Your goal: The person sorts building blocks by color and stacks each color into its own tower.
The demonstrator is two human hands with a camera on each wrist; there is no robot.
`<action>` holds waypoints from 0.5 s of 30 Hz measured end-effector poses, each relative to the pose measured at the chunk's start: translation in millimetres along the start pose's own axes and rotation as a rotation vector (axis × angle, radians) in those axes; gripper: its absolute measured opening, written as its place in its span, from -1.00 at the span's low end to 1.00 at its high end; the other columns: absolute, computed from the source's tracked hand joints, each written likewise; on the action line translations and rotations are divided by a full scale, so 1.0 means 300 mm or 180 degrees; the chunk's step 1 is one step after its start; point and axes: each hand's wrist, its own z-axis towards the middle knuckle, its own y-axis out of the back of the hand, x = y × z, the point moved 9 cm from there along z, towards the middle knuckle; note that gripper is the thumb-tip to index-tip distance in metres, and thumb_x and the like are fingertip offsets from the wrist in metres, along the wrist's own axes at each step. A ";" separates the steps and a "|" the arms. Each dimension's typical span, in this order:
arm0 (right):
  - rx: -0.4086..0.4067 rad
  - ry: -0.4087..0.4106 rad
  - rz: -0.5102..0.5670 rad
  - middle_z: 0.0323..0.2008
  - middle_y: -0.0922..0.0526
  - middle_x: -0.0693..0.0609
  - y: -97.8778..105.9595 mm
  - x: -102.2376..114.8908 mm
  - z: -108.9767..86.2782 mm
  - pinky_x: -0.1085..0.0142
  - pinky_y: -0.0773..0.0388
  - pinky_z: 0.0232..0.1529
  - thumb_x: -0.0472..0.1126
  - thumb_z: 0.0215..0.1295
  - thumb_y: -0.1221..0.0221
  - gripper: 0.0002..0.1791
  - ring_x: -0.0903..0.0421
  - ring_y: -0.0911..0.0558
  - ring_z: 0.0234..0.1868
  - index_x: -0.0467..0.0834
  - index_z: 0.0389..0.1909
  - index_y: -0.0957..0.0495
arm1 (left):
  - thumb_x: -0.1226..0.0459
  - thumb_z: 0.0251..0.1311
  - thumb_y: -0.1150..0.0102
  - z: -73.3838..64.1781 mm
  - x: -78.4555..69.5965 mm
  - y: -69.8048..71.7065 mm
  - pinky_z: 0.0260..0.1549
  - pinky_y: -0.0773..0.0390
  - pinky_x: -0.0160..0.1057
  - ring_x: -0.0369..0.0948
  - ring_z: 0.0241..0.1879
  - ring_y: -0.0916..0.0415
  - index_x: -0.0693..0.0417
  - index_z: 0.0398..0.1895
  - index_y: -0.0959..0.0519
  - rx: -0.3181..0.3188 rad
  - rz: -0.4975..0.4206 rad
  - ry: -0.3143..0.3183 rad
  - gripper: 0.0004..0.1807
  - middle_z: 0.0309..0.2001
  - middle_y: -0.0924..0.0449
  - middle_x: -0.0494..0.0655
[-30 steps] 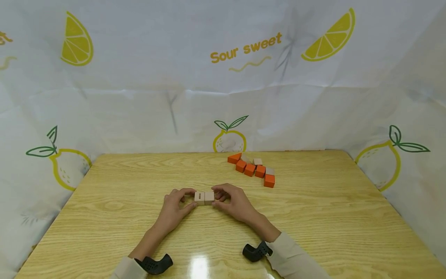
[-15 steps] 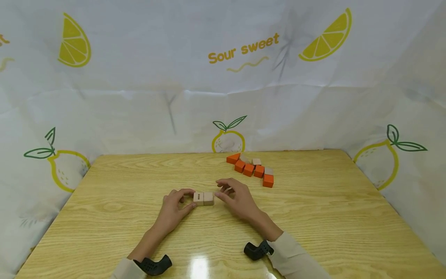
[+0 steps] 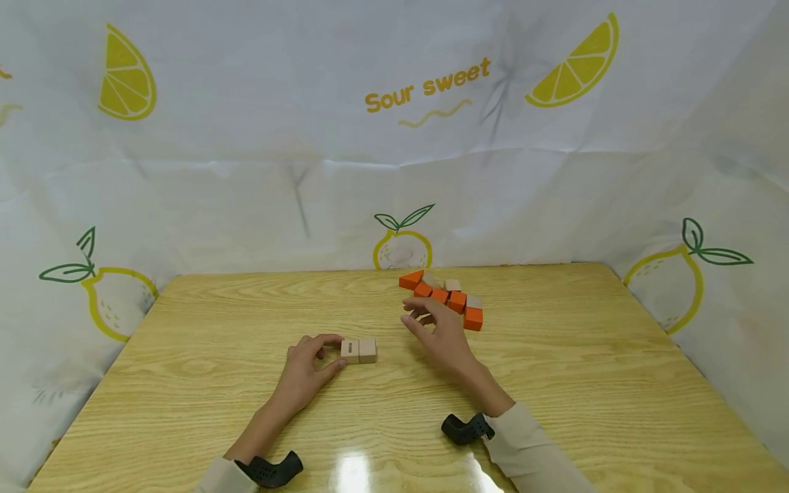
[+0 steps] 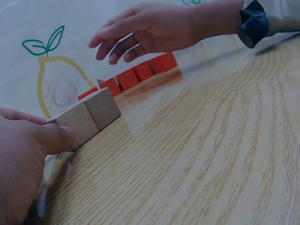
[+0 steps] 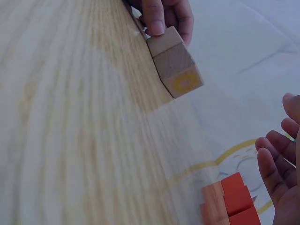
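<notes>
From where I stood, taking twelve o'clock as straight away from the seated person, the left hand (image 3: 303,366) had a marked block (image 3: 350,352) pinched between thumb and finger, coming at it from nine o'clock. That block was pale wood with a small dark mark on top, and it sat flat on the table (image 3: 185,404). Against its three o'clock side stood a second pale block (image 3: 368,351), level with it and gripped by neither hand; its three o'clock end carried a yellow ring.

The right hand (image 3: 442,334) grasped nothing. Its fingers were loosely bent, thumb apart, and it hung toward two o'clock from the pair, just short of the orange cubes (image 3: 457,301), partly covering them from the person's side. There were four cubes, in a slanting row running from ten o'clock toward four, with an orange triangle (image 3: 411,280) at the ten o'clock end. Three more pale pieces (image 3: 452,285) lay on the row's far side. Past the table's twelve o'clock edge hung a white cloth (image 3: 246,205) printed with lemons.
</notes>
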 end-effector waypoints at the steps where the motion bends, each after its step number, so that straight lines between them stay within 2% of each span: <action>1: -0.0025 -0.0003 -0.0011 -0.11 -0.62 -0.10 0.010 -0.001 0.002 0.13 -0.54 -0.16 -0.20 0.33 -0.21 -0.70 0.07 -0.58 -0.17 -0.16 0.04 -0.56 | 0.25 0.04 -0.41 -0.001 0.001 0.000 -0.27 -0.08 -0.11 -0.22 -0.36 -0.26 0.00 0.01 -0.60 -0.0004 -0.0002 0.0000 -0.59 -0.17 -0.59 -0.28; 4: -0.0091 -0.0023 -0.0028 -0.11 -0.62 -0.14 0.043 0.008 0.011 0.07 -0.54 -0.16 -0.26 0.32 -0.20 -0.71 -0.01 -0.59 -0.16 -0.22 0.04 -0.56 | 0.25 0.04 -0.42 -0.001 0.002 0.001 -0.27 -0.09 -0.11 -0.22 -0.36 -0.26 0.00 0.01 -0.60 -0.0008 -0.0005 -0.0002 -0.59 -0.18 -0.59 -0.28; 8: -0.0168 -0.0081 -0.0012 -0.12 -0.61 -0.21 0.101 0.069 0.020 0.06 -0.53 -0.16 -0.34 0.32 -0.18 -0.73 -0.09 -0.59 -0.17 -0.32 0.01 -0.55 | 0.25 0.04 -0.42 -0.002 0.003 0.001 -0.26 -0.09 -0.11 -0.22 -0.36 -0.26 -0.01 0.01 -0.60 -0.0012 -0.0009 -0.0002 -0.58 -0.18 -0.59 -0.28; 11: -0.0276 -0.0093 -0.0058 -0.14 -0.61 -0.24 0.145 0.110 0.024 0.14 -0.55 -0.19 -0.39 0.30 -0.18 -0.74 -0.11 -0.60 -0.18 -0.36 0.00 -0.55 | 0.25 0.04 -0.42 -0.002 0.003 0.002 -0.26 -0.09 -0.11 -0.23 -0.36 -0.26 -0.01 0.01 -0.60 -0.0017 -0.0019 -0.0011 -0.59 -0.19 -0.59 -0.28; 15: -0.0438 -0.0050 -0.0121 -0.19 -0.62 -0.24 0.189 0.100 0.027 0.26 -0.56 -0.27 -0.42 0.27 -0.19 -0.74 -0.13 -0.60 -0.22 -0.38 -0.02 -0.56 | 0.25 0.04 -0.42 -0.002 0.000 0.003 -0.27 -0.08 -0.11 -0.23 -0.36 -0.26 0.00 0.01 -0.60 -0.0025 -0.0023 -0.0028 -0.59 -0.19 -0.59 -0.27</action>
